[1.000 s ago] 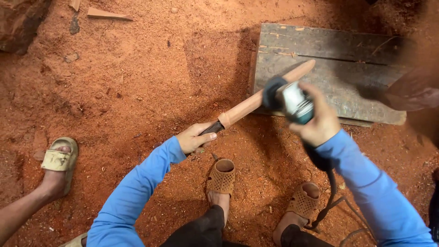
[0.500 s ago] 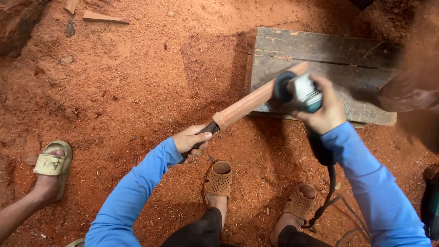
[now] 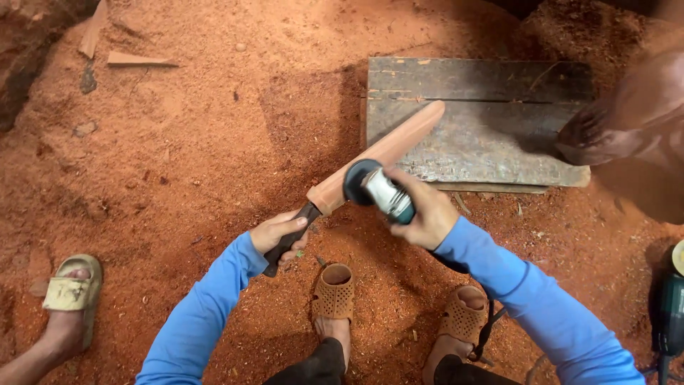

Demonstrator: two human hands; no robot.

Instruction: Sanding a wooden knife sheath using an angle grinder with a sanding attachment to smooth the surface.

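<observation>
Left hand [image 3: 279,235] closed around dark handle end of long wooden piece [image 3: 385,153]. Piece runs diagonally up and right from that hand; far tip rests on weathered plank [image 3: 491,135] lying on sawdust-covered ground [image 3: 178,164]. Right hand [image 3: 427,214] wrapped around grinder [image 3: 377,189], disc apparently touching piece near handle, just beyond left hand. Right hand nearer the middle of the piece. Another person's sandalled foot [image 3: 68,299] at lower left.

The wooden sheath [image 3: 381,153] leans on the plank [image 3: 499,121], the grinder [image 3: 377,189] against its right side.
</observation>
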